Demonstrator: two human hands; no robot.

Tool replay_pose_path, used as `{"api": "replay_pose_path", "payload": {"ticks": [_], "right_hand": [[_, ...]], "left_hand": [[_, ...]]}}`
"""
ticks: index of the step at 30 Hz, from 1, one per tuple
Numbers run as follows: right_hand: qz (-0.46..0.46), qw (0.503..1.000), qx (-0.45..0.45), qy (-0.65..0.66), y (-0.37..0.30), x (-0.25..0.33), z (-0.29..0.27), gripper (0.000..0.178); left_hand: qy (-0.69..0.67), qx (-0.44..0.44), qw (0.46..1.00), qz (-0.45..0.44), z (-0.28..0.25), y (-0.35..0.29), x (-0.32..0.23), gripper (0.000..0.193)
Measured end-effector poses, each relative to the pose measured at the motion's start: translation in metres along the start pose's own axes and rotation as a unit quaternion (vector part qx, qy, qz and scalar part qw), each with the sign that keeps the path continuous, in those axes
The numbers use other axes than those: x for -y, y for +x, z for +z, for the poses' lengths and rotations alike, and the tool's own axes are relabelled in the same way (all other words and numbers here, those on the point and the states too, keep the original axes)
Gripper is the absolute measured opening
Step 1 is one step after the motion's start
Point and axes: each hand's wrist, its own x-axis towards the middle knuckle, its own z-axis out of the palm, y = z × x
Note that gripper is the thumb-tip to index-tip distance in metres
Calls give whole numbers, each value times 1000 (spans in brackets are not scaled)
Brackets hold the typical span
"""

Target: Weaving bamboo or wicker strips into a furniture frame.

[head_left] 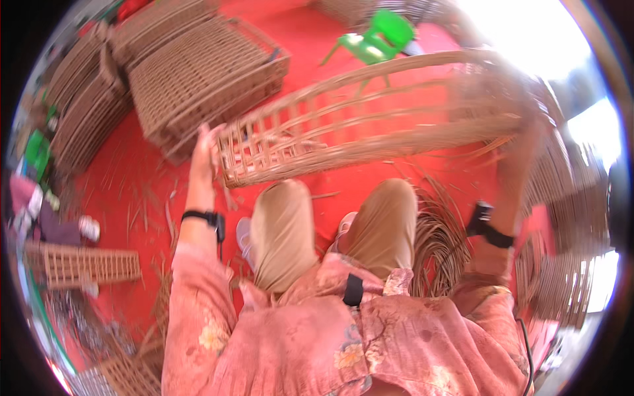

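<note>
In the head view, the left hand (210,148) is at the left of centre, its fingers closed around the near end of a long, brown, open-weave wicker basket (396,142). The basket stretches across the upper middle of the frame, tilted, its right end higher and above the knees. The right hand (522,105) is at that right end, at the upper right, but motion blur hides its fingers, so whether it grips cannot be told. Behind the basket, near the top, stands a small green plastic chair (389,32). A stack of brown woven rectangular baskets (205,72) fills the upper left. A loose coil of thin brown strands (439,244) lies right of the knees on the bright red floor (310,30).
</note>
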Motion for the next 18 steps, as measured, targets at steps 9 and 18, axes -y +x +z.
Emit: {"api": "replay_pose_path", "payload": {"ticks": [9,18], "right_hand": [[-300,945,35,-127,-114,91,148,61],[-183,960,194,-81,-164,76,153,51]], "left_hand": [[139,113,910,373,193,-61,-108,60],[22,93,974,206,89,-74,-119,76]]}}
